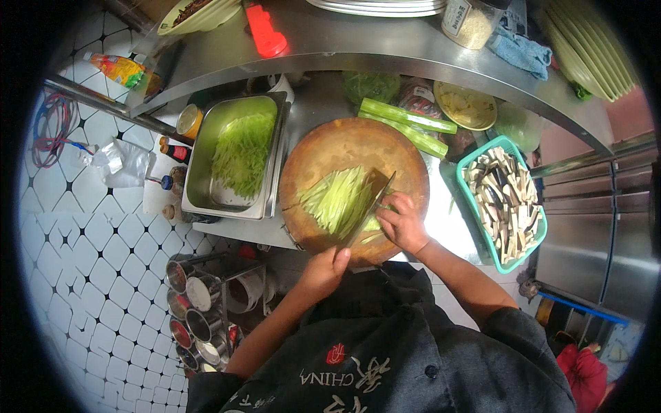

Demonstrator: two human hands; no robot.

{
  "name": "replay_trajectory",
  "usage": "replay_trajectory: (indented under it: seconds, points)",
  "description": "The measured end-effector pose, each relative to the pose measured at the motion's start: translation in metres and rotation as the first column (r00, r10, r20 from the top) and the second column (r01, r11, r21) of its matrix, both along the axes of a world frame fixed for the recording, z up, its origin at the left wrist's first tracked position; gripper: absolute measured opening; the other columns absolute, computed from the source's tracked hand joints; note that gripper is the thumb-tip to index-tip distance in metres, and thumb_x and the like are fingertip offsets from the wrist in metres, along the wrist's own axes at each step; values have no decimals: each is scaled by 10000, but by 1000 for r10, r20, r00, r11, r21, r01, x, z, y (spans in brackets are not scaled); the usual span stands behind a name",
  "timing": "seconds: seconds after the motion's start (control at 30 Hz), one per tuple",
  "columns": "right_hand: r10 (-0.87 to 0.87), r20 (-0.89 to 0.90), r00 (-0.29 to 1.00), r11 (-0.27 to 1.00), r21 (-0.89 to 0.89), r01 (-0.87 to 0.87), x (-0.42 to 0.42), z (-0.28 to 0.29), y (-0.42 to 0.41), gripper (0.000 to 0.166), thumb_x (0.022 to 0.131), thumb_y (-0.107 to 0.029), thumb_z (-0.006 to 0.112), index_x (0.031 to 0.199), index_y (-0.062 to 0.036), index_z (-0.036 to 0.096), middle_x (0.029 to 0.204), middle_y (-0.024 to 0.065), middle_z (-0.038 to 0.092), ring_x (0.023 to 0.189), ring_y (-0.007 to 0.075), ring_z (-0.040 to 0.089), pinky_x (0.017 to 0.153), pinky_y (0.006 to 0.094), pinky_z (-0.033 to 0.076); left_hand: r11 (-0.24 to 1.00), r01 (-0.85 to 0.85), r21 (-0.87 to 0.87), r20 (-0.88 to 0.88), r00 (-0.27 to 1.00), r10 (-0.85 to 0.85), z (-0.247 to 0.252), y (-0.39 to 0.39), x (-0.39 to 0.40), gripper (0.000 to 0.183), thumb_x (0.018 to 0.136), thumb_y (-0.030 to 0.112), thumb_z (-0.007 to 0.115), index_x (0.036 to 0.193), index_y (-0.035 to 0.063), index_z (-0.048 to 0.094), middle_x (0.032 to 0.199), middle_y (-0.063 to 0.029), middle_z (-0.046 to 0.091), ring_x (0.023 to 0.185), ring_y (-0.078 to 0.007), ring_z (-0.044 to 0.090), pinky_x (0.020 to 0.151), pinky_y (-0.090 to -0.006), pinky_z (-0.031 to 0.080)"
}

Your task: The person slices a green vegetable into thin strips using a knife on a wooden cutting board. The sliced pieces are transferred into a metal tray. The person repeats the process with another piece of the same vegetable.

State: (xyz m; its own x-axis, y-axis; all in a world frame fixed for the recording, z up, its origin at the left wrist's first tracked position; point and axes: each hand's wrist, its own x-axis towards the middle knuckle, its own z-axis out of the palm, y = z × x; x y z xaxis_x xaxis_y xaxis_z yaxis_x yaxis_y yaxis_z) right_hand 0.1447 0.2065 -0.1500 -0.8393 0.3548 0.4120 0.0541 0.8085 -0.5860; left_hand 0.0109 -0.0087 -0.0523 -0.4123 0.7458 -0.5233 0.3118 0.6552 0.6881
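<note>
On a round wooden chopping board (330,139) lies a pile of pale green vegetable shreds (335,199). My left hand (326,271) is closed round the handle of a cleaver (367,212), whose blade stands on edge along the right side of the pile. Right of the blade, my right hand (403,222) rests with bent fingers on some green pieces; whether it grips them is hard to tell. Two peeled green stalks (408,116) lie at the board's upper right edge. A deep steel pan (198,170) on the left has green shreds (242,155) in it.
A turquoise plastic basket (461,193) of cut eggplant strips (503,206) stands at the right. A steel shelf (330,61) crosses beyond the board, carrying plates, a jar and a blue cloth (521,51). Bottles stand left of the pan. Steel containers (201,325) sit low at left.
</note>
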Motion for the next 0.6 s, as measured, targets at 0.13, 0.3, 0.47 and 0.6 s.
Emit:
replay_trajectory:
  seconds: [0.13,0.3,0.47,0.6]
  points:
    - [4,7,1000,1000,-4,-4,1,3,1,215,826,-69,733,1040,-76,718,1176,130,618,1155,378,548,973,448,492,999,-4,44,-39,999,6,-11,9,5,487,1058,417,433,1046,-28,628,992,-312,657,999,-500,617,846,-510,483]
    - [25,45,999,999,-39,-23,3,26,4,261,801,-28,707,1060,-62,704,1172,128,616,1157,373,551,995,451,472,998,2,68,-51,999,1,-22,6,1,515,1060,435,409,1031,-26,636,1013,-320,662,1021,-507,608,874,-539,472]
    - [-20,93,995,999,-28,23,11,30,9,274,773,6,721,1040,-53,706,1142,138,610,1104,371,570,950,451,478,998,-3,68,-58,998,6,-20,6,2,511,1060,433,411,1046,-25,637,1019,-317,661,1027,-510,603,875,-538,469]
    - [-2,81,997,998,-57,7,9,19,6,303,769,10,711,1063,-62,703,1145,137,608,1097,368,569,940,446,484,997,7,79,-47,999,-3,-23,5,2,492,1060,421,419,1070,-23,631,1016,-311,661,1022,-506,606,867,-526,472]
